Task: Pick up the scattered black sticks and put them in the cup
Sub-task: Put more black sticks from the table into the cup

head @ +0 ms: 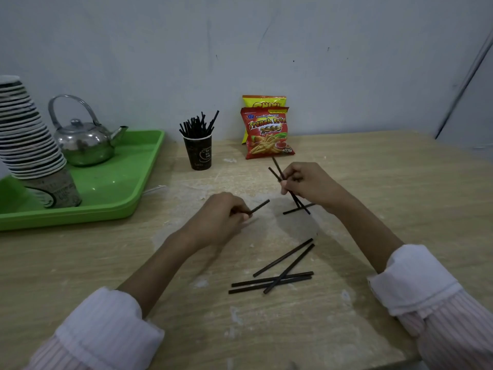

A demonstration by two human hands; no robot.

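Observation:
A dark paper cup stands near the wall, holding a bunch of black sticks. My left hand pinches one black stick that points up and right. My right hand grips two crossed black sticks, their lower ends close to another stick lying on the table. Several loose black sticks lie scattered on the wooden table in front of me, between my forearms.
A green tray at the left carries a metal kettle and a tall stack of paper cups. Two snack bags lean against the wall behind my right hand. The table's edge runs along the lower right.

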